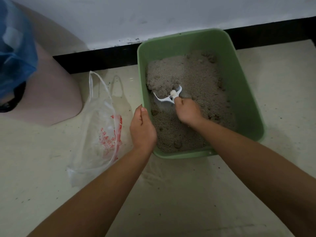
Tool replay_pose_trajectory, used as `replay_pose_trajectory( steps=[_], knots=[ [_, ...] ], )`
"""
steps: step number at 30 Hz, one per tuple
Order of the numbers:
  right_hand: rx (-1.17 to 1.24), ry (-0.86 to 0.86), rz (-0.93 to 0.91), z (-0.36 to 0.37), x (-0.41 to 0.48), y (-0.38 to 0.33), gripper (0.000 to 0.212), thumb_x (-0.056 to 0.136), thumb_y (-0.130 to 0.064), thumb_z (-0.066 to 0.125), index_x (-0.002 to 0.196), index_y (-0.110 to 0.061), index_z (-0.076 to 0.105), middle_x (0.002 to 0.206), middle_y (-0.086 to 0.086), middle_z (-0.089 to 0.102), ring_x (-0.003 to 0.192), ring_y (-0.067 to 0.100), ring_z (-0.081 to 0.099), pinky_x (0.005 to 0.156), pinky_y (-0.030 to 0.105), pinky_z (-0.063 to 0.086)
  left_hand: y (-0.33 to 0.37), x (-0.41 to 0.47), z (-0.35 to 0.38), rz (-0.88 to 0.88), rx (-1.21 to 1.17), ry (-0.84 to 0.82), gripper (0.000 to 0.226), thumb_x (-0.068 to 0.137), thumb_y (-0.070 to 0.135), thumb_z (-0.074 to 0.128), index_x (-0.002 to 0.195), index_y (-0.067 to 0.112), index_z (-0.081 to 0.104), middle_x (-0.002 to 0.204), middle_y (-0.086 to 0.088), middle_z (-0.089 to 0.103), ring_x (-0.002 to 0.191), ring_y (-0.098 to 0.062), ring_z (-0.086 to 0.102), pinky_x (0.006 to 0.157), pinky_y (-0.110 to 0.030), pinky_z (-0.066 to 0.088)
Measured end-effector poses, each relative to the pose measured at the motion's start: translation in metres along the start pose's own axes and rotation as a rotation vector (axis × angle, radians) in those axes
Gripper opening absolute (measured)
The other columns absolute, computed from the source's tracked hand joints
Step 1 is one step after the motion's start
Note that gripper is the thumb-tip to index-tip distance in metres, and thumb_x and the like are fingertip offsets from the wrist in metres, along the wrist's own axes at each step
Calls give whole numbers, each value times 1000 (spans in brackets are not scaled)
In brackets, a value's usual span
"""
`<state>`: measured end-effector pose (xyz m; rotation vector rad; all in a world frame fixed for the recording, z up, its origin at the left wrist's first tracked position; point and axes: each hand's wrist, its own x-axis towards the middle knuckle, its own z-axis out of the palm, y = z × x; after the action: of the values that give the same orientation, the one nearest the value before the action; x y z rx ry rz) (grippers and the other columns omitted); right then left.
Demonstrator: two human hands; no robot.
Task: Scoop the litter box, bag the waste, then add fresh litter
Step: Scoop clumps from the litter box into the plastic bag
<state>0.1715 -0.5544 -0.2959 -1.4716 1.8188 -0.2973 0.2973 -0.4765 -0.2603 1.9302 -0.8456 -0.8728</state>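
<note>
A green litter box [239,86] stands on the floor against the wall, filled with grey-brown litter [196,77] holding some darker clumps. My right hand [187,111] grips the handle of a white scoop [168,97], whose bowl is dug into a heap of litter at the box's left side. My left hand [142,127] hovers at the box's left rim with its fingers loosely curled, holding nothing. A clear plastic bag [100,127] with red print lies flat on the floor to the left of the box.
A pink bin [51,93] lined with a blue bag [15,48] stands at the far left. A black skirting board [102,57] runs along the white wall behind. Pale floor [179,194] stretches in front of the box.
</note>
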Motion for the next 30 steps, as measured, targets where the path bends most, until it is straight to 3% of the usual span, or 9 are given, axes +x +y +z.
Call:
replay_pose_trajectory(
  steps=[3,6,10,12,15,19,22,24,30],
  knots=[
    [67,3,-19,-4,-4,4,45,99,-34,33,63,-15,50,67,8,50,63,22,45,57,32,30,1,-1,-1,17,10,-10,41,107,29,33,141,14,49,116,15,47,111,1,39,93,-15,28],
    [80,6,-62,-16,-15,15,43,99,-32,35,69,-8,55,69,11,53,64,22,45,59,33,31,-1,1,-2,39,26,-11,41,107,28,33,142,13,48,134,3,54,115,-3,41,96,-18,28],
    [92,59,-75,-38,-33,26,42,97,-32,38,80,-3,64,81,17,65,71,25,54,62,33,37,-9,9,-2,88,44,-19,42,106,28,33,135,6,53,135,-13,57,126,-28,51,108,-35,39],
    [84,78,-85,-49,-44,27,39,97,-31,39,72,-10,60,78,14,63,72,25,53,63,34,38,-9,9,-3,116,86,-43,41,106,28,31,130,2,53,128,-19,59,121,-35,53,103,-44,42],
    [127,130,-95,-64,-64,28,36,94,-30,40,65,-16,56,68,5,58,69,24,52,63,33,38,-4,7,-7,130,139,-94,41,107,27,28,132,4,51,128,-16,59,119,-32,53,102,-40,42],
    [141,133,-94,-78,-91,31,40,97,-33,40,64,-18,57,65,3,58,64,21,52,61,32,37,6,7,-16,136,221,-196,33,107,23,27,111,2,52,102,-15,58,101,-34,57,83,-37,43],
    [114,163,-95,-83,-107,38,41,97,-31,40,60,-19,52,64,2,57,63,22,51,60,33,37,14,14,-25,128,319,-297,32,105,21,28,110,2,54,113,-19,59,104,-36,57,92,-45,49],
    [61,146,-89,-84,-114,42,41,97,-31,39,62,-17,53,68,6,58,65,24,51,61,33,35,23,17,-33,90,411,-369,30,104,20,30,106,2,54,112,-22,60,99,-40,60,85,-53,54],
    [3,174,-97,-91,-128,41,41,98,-31,37,78,-5,61,77,15,63,68,29,54,60,33,34,44,13,-44,-35,636,-590,26,100,7,36,109,-7,56,103,-27,68,83,-38,70,74,-53,59]
  ],
)
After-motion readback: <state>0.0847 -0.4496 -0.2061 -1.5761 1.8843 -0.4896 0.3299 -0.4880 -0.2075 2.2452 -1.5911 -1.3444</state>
